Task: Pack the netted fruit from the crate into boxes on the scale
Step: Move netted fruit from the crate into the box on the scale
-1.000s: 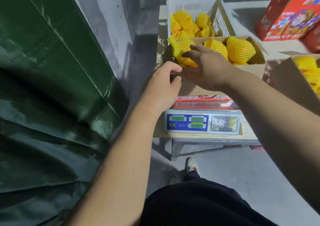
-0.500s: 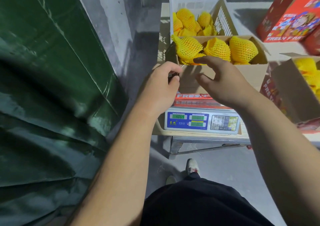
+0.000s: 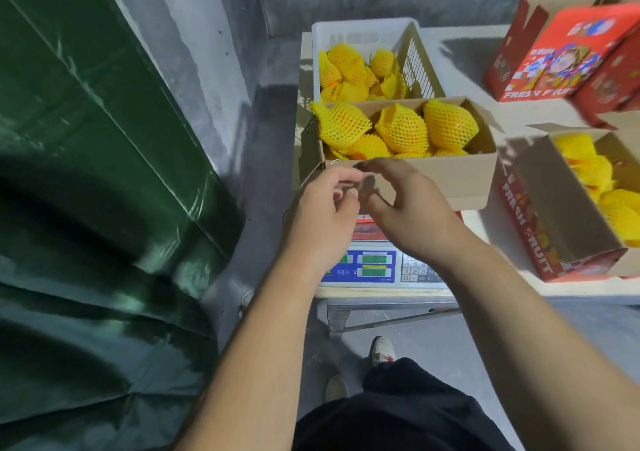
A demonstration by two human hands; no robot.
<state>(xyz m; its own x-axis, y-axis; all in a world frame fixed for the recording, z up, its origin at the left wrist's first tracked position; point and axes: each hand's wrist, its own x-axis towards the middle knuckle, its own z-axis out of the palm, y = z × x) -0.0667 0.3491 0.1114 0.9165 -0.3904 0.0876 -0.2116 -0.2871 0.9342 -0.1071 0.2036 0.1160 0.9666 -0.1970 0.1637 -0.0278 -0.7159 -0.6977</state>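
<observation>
Withdrawn right hand [image 3: 412, 208] meets left hand [image 3: 325, 211], pinching something unclear, above grey floor [image 3: 433, 343]

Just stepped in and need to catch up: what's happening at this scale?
A person is packing yellow netted fruit into a cardboard box on the scale. The box looks nearly full; more fruit sits in the white crate behind. The left hand and right hand meet before the box, fingers curled; what they hold is unclear.

Pale tabletop [image 3: 460, 40] – white crate [image 3: 363, 33], scale [image 3: 377, 267], red cartons [image 3: 568, 59] (one open)
</observation>
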